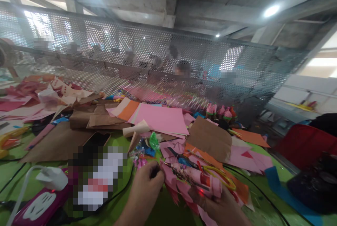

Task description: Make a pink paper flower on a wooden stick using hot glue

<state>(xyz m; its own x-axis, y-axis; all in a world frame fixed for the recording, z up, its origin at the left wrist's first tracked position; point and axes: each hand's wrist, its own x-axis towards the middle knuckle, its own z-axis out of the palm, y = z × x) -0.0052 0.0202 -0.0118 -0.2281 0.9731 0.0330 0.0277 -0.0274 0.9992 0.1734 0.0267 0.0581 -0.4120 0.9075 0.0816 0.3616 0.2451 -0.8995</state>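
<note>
My right hand [222,203] is wrapped round a pink hot glue gun [193,176], whose nozzle is crusted and points left. A small red light glows near its grip. Just left of the nozzle, my left hand [149,183] is closed with its fingers curled in; what they hold, if anything, is hidden. Pink paper pieces [175,147] lie behind and beneath the glue gun. Beyond it, partly covered, is a tool with yellow loop handles [230,181], which looks like scissors. A crumpled green wrapper [154,141] and small purple pieces [140,162] lie beyond my left hand.
A magenta power strip [37,206] with a white charger [52,178] sits at front left, near a dark phone [97,141]. Pink sheets [163,117] and brown paper [210,136] cover the green table [155,212]. Behind stands a perforated metal screen [147,53]; people are beyond it.
</note>
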